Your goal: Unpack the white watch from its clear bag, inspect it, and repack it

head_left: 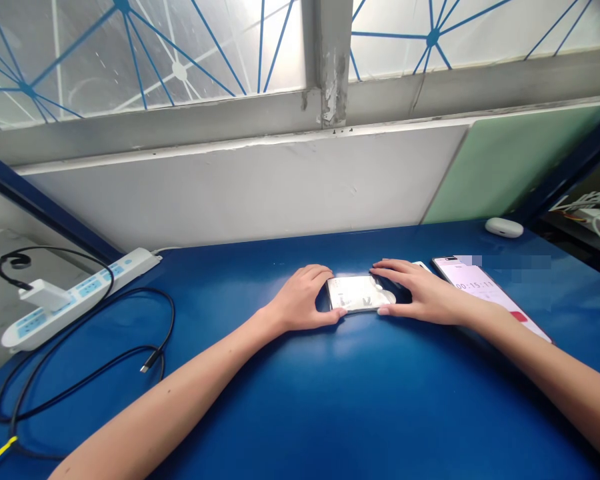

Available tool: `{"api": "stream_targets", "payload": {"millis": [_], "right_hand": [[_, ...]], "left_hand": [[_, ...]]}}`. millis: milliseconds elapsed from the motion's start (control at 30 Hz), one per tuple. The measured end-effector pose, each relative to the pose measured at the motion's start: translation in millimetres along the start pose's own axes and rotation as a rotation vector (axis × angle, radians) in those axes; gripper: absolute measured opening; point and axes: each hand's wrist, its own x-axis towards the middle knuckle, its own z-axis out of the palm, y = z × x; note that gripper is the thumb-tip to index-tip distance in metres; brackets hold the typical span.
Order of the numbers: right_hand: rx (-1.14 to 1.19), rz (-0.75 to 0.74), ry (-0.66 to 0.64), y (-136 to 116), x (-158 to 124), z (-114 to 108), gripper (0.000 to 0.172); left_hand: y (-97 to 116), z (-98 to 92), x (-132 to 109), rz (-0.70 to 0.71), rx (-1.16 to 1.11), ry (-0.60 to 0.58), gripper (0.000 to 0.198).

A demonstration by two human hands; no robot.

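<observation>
A small flat rectangular item (355,293), whitish and glossy with a rounded notch-like shape on its right side, lies in the middle of the blue table. Its exact kind I cannot make out. My left hand (305,299) grips its left end, thumb along the near edge and fingers at the far edge. At the other end, my right hand (417,293) holds the right corners between thumb and fingers. Just behind the right wrist lies a phone (485,287) with a timer on its screen. A white edge (422,265) of something peeks out beyond the right hand, mostly hidden.
On the left of the blue table (300,400) stands a white power strip (87,293) with a charger (47,295) plugged in. Its black cable (173,327) lies in loops. A white earbud case (504,227) sits far right. A white panel (260,193) borders the back.
</observation>
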Motion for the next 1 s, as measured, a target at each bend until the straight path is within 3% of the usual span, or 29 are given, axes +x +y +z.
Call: {"api": "stream_targets", "payload": {"millis": [400, 700, 1000], "right_hand": [[-0.066, -0.009, -0.050, 2.2, -1.3, -2.3, 0.080], [-0.067, -0.019, 0.000, -0.3, 0.0, 1.0, 0.071], [-0.103, -0.051, 0.092, -16.1, 1.8, 15.9, 0.061]], "left_hand": [[-0.6, 0.2, -0.6, 0.005, 0.004, -0.002, 0.059], [-1.7, -0.4, 0.1, 0.010, -0.014, -0.014, 0.074], [-1.9, 0.9, -0.2, 0.027, 0.013, -0.002, 0.065]]}}
